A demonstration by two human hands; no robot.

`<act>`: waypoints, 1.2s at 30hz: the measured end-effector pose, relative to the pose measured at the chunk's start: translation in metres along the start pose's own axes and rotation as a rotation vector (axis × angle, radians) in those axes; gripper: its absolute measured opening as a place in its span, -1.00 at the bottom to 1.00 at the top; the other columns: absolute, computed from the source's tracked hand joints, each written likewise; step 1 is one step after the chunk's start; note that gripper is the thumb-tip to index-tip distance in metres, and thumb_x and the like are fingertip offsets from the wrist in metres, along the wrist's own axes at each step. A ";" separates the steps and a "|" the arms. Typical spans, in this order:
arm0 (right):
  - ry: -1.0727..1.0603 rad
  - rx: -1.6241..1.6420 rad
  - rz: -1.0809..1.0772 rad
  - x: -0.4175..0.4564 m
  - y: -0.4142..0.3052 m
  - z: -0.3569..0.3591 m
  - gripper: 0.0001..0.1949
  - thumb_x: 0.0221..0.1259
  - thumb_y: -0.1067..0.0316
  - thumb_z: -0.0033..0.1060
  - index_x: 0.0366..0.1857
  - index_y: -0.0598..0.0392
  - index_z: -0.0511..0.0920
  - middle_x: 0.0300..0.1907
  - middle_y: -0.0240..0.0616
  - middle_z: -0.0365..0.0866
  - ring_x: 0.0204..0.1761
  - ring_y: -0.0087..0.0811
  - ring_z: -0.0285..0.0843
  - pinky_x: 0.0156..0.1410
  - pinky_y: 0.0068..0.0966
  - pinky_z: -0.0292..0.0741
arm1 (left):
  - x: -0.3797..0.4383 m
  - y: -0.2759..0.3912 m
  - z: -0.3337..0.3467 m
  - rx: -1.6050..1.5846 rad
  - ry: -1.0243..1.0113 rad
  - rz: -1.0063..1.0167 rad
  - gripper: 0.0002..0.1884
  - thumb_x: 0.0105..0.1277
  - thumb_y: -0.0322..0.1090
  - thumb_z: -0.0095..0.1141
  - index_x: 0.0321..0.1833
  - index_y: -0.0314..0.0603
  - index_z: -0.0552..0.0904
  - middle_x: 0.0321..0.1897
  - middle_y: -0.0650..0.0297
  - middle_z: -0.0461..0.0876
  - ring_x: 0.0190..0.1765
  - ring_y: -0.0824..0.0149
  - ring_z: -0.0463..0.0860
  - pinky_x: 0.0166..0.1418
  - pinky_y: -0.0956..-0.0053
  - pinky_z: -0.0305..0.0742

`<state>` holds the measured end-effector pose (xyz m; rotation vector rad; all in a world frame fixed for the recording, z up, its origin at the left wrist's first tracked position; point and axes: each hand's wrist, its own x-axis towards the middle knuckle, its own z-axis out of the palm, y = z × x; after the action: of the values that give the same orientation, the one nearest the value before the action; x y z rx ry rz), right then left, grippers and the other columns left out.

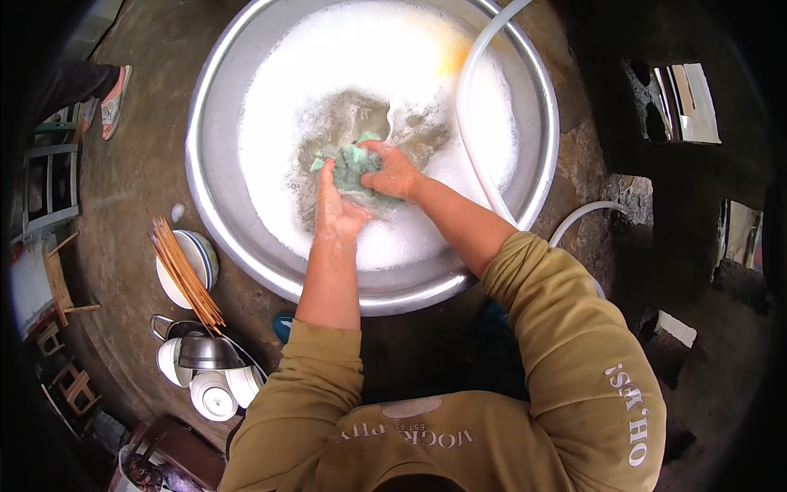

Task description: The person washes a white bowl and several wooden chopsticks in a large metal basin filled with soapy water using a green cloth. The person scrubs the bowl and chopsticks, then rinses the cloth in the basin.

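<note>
Before me a large round metal basin (206, 184) holds water thick with white suds (332, 49). Near its middle, where the foam parts over murky water, both my hands grip a wet, bunched green cloth (353, 166). My left hand (337, 206) has it from the left, thumb up along its edge and fingers partly hidden. From the right, my right hand (393, 172) presses its fingers into the cloth. The underside of the cloth is out of sight in the water.
A pale hose (467, 117) crosses the basin's right side. Left of the basin, a bundle of chopsticks (184, 270) rests across a white bowl (203, 252) and a metal bowl (209, 352). White cups (213, 396) stand close by. A person's slippered foot (114, 104) is at upper left.
</note>
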<state>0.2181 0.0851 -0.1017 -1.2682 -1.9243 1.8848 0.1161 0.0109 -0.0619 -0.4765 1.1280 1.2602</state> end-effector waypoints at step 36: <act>0.248 -0.340 0.068 0.010 -0.003 0.009 -0.21 -0.13 0.36 0.35 0.32 0.02 0.17 0.20 0.19 0.22 0.20 0.07 0.30 0.26 -0.27 0.34 | 0.008 0.016 -0.011 0.120 0.185 0.408 -0.14 0.10 -0.17 0.23 0.42 0.20 -0.02 0.34 0.08 0.12 0.30 0.12 0.23 0.31 0.19 0.18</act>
<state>0.2051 0.0854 -0.1045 -1.5930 -2.1452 1.3827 0.0961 0.0110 -0.0692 -0.2828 1.5015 1.5091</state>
